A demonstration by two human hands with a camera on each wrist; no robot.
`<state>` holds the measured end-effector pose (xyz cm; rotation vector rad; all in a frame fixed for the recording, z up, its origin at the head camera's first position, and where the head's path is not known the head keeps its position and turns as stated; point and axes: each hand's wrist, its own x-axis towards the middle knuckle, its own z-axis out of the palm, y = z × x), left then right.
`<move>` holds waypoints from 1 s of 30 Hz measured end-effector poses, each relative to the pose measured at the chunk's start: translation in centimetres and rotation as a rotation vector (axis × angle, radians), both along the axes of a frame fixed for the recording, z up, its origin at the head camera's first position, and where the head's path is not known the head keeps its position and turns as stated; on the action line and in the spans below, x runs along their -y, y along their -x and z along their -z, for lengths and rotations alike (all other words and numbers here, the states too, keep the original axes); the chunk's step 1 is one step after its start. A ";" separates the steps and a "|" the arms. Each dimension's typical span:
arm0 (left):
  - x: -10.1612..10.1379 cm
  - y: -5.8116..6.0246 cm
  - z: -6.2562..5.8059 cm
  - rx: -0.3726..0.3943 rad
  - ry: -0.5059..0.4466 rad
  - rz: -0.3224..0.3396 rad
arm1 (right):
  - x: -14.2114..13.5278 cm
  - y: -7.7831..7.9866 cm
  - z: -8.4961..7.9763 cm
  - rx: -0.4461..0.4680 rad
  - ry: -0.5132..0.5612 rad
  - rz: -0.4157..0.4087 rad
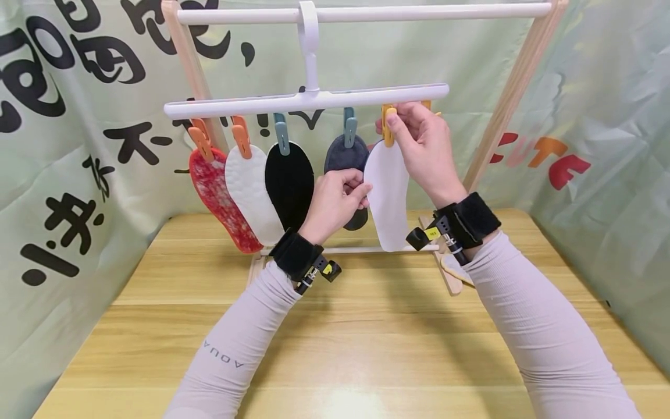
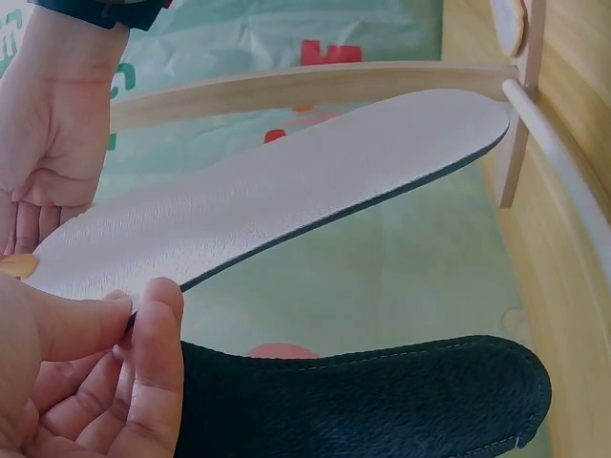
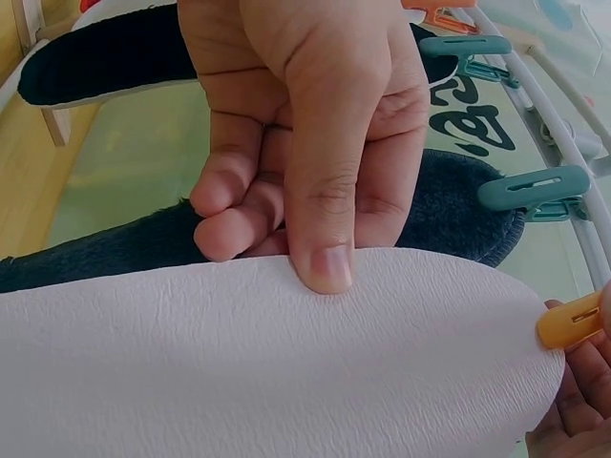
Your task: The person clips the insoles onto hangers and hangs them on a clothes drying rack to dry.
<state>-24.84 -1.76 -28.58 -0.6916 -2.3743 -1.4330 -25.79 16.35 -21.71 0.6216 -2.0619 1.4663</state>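
Note:
A smooth white insole (image 1: 387, 198) hangs toe-down from a yellow clip (image 1: 388, 132) near the right end of a white hanger (image 1: 235, 107). My left hand (image 1: 339, 201) pinches its left edge between thumb and fingers; in the right wrist view the thumb (image 3: 329, 269) presses on its face. Up at the top, my right hand (image 1: 426, 148) grips the yellow clip, its thumb on the front and the other fingers partly hidden behind. The clip's tip bites the insole's rounded end. Behind my left hand hangs a dark grey insole (image 1: 345, 152) from a blue-grey clip (image 1: 350, 129).
Left along the hanger hang a black insole (image 1: 289, 189), a white quilted insole (image 1: 253, 192) and a red mottled insole (image 1: 224, 198). The hanger hooks over the top bar (image 1: 445, 11) of a wooden rack. A pale insole (image 1: 456, 269) lies by the rack's right foot on the table (image 1: 335, 337).

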 end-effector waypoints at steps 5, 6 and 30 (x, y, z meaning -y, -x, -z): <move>0.0 0.0 -0.1 0.000 0.001 -0.003 | 0.0 0.0 0.0 0.001 -0.008 0.009; 0.0 0.0 -0.1 0.001 0.001 -0.004 | 0.0 0.0 0.0 0.006 -0.007 0.011; 0.0 0.0 -0.6 -0.002 -0.014 0.001 | 0.0 0.1 0.1 0.020 0.011 -0.008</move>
